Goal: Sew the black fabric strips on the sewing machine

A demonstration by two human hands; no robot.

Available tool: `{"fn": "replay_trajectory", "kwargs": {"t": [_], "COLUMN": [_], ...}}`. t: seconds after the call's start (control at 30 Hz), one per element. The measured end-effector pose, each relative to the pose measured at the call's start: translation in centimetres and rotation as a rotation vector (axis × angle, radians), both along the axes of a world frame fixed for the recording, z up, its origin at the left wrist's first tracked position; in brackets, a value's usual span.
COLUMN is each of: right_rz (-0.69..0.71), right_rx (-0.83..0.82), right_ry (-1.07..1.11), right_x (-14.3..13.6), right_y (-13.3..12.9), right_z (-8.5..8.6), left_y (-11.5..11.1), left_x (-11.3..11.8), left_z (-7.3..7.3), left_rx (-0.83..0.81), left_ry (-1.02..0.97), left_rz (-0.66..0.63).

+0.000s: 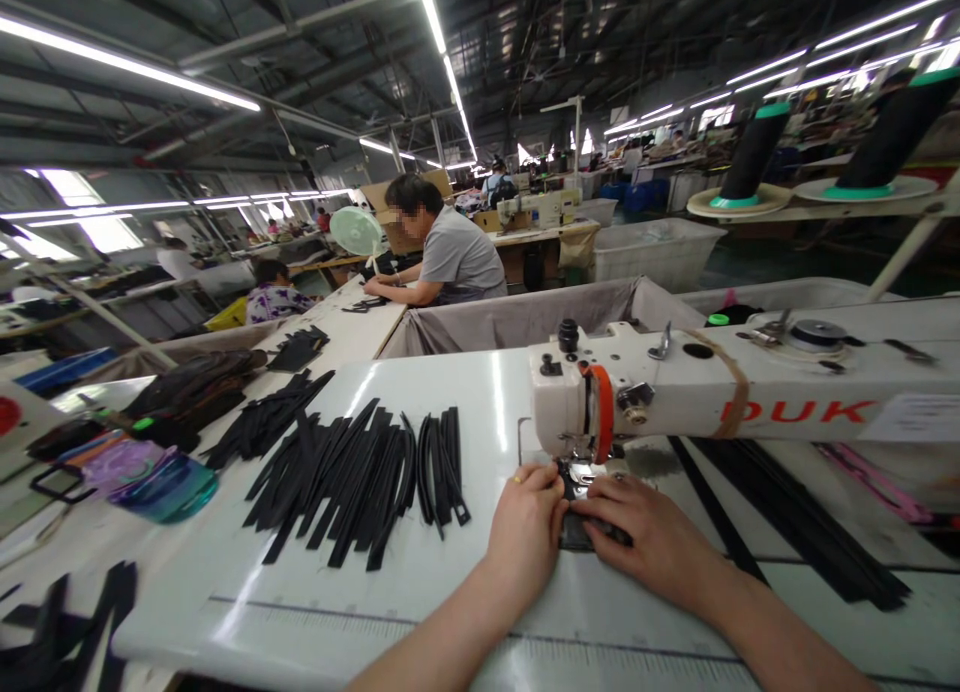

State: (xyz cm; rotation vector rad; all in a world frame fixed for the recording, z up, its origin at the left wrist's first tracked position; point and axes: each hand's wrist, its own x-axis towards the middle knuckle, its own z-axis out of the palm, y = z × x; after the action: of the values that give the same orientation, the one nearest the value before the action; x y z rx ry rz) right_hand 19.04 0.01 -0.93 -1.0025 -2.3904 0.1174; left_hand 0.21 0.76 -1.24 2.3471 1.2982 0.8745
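Note:
A white sewing machine [675, 382] with an orange ring stands on the pale worktable [300, 572]. Directly under its needle area lies a small black fabric piece [576, 534]. My left hand [529, 517] presses the left edge of that piece, its fingers held together. From the right, my right hand [637, 527] lies over the same piece, fingers bent and drawn together, with dark material beneath them. The fingertips of both hands are close to the presser foot, and the needle itself is hard to make out.
Several black strips [352, 482] lie left of the machine, and longer black strips [802, 522] lie under its arm. A purple-and-teal container [161, 482] stands far left. Thread cones [757, 157] are upper right. A person [461, 252] works beyond the table.

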Motion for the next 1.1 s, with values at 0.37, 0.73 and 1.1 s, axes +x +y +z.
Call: {"fn": "replay_trajectory", "kwargs": {"t": [0.37, 0.73, 1.1], "right_rz": [-0.035, -0.062, -0.093], "right_rx": [0.061, 0.077, 0.046], "right_ry": [-0.045, -0.009, -0.055], "right_x": [-0.1, -0.5, -1.0], "right_y": [0.1, 0.0, 0.0], "right_z": [-1.1, -0.4, 0.0], "left_y": [-1.0, -0.2, 0.0], "left_x": [0.4, 0.4, 0.4], "left_z": [0.0, -0.6, -0.6], "left_rx": [-0.021, 0.029, 0.036], "left_ry": [-0.019, -0.028, 0.009], "left_rz": [0.129, 0.103, 0.084]}}
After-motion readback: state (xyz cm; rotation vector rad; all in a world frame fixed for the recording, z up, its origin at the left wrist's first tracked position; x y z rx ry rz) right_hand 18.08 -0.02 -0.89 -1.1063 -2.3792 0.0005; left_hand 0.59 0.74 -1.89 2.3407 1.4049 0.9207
